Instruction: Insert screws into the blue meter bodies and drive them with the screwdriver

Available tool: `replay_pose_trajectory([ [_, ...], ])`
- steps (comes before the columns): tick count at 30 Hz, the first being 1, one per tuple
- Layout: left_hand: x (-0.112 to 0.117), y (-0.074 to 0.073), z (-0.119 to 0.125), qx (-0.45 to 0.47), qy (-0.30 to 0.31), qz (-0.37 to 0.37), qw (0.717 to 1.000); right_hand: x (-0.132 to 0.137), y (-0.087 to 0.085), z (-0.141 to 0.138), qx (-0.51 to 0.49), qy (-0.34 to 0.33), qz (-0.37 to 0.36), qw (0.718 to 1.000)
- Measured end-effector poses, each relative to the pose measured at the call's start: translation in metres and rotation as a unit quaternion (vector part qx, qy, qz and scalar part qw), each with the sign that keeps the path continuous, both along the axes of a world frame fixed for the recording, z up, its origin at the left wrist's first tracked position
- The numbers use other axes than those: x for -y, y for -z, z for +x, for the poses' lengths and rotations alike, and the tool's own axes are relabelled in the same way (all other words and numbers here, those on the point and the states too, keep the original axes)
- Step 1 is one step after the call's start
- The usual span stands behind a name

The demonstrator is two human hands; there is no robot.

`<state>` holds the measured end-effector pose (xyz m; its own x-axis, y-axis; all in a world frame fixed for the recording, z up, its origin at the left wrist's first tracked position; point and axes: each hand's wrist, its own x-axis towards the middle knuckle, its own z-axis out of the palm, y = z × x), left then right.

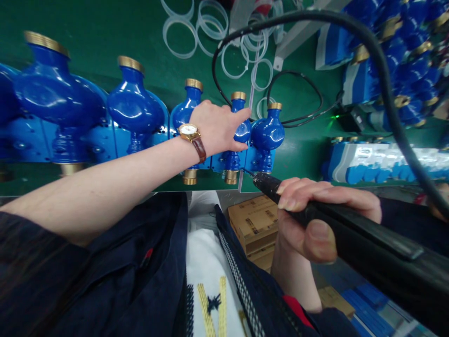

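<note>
A row of blue water meters with brass threaded ends lies along the green bench. My left hand [219,124] reaches over the second meter from the right [242,132], thumb and forefinger on either side of its round body; the other fingers are hidden. Wrapped around a black electric screwdriver [368,238] is my right hand [312,215]. The tool slants up to the left, its thin tip by the lower edge of the meters, near the rightmost meter [267,135]. Farther left lie more water meters [135,105], larger in view.
Clear plastic rings [180,37] are scattered at the back of the green bench [115,28]. A thick black cable [351,21] arches over the right side. More blue meters [372,161] are lined up and piled at right. Cardboard boxes [254,215] stand below the bench edge.
</note>
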<state>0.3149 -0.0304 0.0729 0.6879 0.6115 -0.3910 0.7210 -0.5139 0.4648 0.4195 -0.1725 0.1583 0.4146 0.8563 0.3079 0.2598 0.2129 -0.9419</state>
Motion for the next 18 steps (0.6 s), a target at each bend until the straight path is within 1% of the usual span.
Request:
replay_pose_trajectory([
  [3, 0.0003, -0.0008, 0.0001, -0.004, 0.001, 0.006, 1.000, -0.0003, -0.0002, -0.0028, 0.014, -0.011, 0.004, 1.000],
  [6, 0.0004, 0.0014, 0.0013, -0.006, -0.003, -0.005, 1.000, -0.0003, -0.0019, -0.0014, 0.011, -0.022, 0.001, 1.000],
  [11, 0.0000, 0.0048, 0.0023, 0.007, -0.010, -0.017, 1.000, 0.0004, -0.0050, 0.0025, 0.006, -0.005, -0.015, 1.000],
  [13, -0.0002, 0.0046, 0.0022, 0.005, -0.012, -0.018, 1.000, 0.0005, -0.0043, 0.0028, 0.001, 0.003, -0.013, 1.000],
  [18, -0.0002, 0.0016, 0.0020, -0.007, -0.008, -0.014, 1.000, 0.0003, -0.0037, 0.0019, -0.010, -0.003, -0.005, 1.000],
])
